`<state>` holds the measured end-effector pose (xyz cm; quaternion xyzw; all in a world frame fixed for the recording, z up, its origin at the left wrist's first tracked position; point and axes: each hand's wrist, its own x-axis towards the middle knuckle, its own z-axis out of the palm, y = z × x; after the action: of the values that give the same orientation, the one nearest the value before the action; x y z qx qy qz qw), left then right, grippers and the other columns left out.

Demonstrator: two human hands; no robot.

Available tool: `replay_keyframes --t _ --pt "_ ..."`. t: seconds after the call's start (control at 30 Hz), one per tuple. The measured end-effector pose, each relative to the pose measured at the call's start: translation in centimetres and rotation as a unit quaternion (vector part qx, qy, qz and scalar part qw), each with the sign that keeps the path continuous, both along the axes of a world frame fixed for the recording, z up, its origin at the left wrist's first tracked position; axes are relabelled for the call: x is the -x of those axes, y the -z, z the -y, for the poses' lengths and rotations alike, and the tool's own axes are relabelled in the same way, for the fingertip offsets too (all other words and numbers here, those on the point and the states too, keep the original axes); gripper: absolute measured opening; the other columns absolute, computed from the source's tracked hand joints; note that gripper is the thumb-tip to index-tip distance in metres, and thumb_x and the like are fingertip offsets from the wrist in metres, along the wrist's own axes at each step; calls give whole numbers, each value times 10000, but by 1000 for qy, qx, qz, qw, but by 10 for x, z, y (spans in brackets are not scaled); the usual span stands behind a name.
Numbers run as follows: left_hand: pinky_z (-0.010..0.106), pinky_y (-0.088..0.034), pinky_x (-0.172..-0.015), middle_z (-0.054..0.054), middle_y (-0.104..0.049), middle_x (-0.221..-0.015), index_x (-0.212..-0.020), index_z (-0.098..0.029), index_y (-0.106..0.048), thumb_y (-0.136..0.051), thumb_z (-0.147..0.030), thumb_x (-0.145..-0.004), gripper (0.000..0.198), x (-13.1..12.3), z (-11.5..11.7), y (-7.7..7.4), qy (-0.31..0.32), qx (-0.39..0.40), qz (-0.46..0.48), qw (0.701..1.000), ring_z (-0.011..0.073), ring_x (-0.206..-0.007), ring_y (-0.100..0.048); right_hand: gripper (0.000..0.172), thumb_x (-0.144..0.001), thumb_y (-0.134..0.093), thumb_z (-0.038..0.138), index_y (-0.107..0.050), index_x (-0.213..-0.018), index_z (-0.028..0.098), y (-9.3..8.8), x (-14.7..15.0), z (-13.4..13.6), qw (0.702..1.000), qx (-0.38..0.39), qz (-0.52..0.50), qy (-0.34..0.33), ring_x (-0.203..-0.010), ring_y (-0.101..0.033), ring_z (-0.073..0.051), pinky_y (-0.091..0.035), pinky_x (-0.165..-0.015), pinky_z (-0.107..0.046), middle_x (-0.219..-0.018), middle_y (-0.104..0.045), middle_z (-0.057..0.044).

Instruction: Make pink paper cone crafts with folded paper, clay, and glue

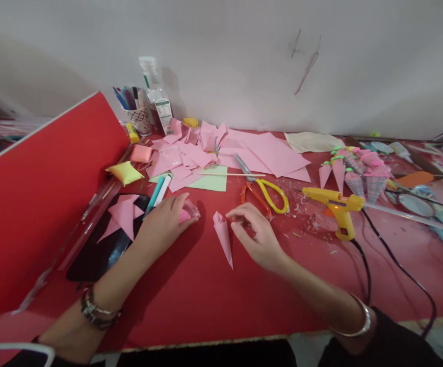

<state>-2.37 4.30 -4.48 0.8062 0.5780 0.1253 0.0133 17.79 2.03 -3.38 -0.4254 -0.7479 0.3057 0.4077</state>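
My left hand (167, 219) is closed around a small pink lump in clear plastic wrapping (189, 210), partly hidden by the fingers. A rolled pink paper cone (223, 237) lies on the red table between my hands, its narrow tip towards me. Just right of the cone's wide end is my right hand (257, 234), fingers curved and a little apart, with nothing seen in them. Whether a fingertip touches the cone is unclear. Scissors (252, 178) with one red and one yellow handle lie beyond my right hand.
A yellow glue gun (336, 204) with a black cord lies right. Finished small cones (362, 168) are heaped behind it. Pink paper sheets (259, 150) spread along the back. A black phone-like slab (99, 260) and a large red board (53, 199) stand left.
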Motion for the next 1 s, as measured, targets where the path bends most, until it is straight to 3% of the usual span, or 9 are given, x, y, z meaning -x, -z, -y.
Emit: replay_keyframes --t 0.27,0.43,0.6,0.73,0.87,1.0 --pt "333 -464 -775 69 -607 -955 -1097 -155 -429 -517 -400 -741 441 -3 9 -5 32 -26 215 976 196 -901 -574 176 -760 -441 130 -499 -919 180 -1 0 3 998 -54 -4 -38 -656 -465 -97 -432 -591 -238 -768 -467 -14" --pt "347 -480 -733 78 -628 -923 -971 -167 -508 -550 -441 -717 376 -10 20 -11 121 -52 201 971 217 -877 -586 238 -792 -424 177 -494 -1019 187 -4 2 9 991 -62 39 -115 -759 -488 -126 -456 -685 -290 -836 -467 -39" --pt "336 -487 -695 79 -630 -899 -1062 -169 -478 -508 -437 -764 402 -15 25 -9 207 -67 176 960 195 -828 -588 201 -804 -417 181 -530 -967 152 -4 3 13 990 -43 36 -129 -915 -501 -157 -440 -790 -324 -959 -507 -95" --pt "301 -485 -700 78 -633 -870 -1053 -151 -474 -485 -363 -806 325 -15 28 -8 263 -123 169 942 171 -833 -584 207 -811 -391 135 -562 -926 153 -3 5 14 992 -7 -9 -123 -839 -546 -126 -450 -773 -291 -891 -573 -74" --pt "295 -483 -725 80 -633 -907 -1076 -155 -446 -486 -355 -808 336 -17 29 -11 284 -197 135 928 174 -869 -582 192 -776 -445 110 -597 -868 183 -3 6 14 989 57 -56 -123 -789 -562 -116 -462 -730 -266 -818 -604 -35" --pt "321 -477 -722 128 -628 -899 -1059 -93 -446 -463 -466 -784 464 -23 27 -14 241 -215 87 942 208 -845 -580 216 -752 -482 114 -605 -905 205 -1 6 13 977 122 -130 -114 -804 -565 -121 -466 -726 -274 -829 -593 -26"
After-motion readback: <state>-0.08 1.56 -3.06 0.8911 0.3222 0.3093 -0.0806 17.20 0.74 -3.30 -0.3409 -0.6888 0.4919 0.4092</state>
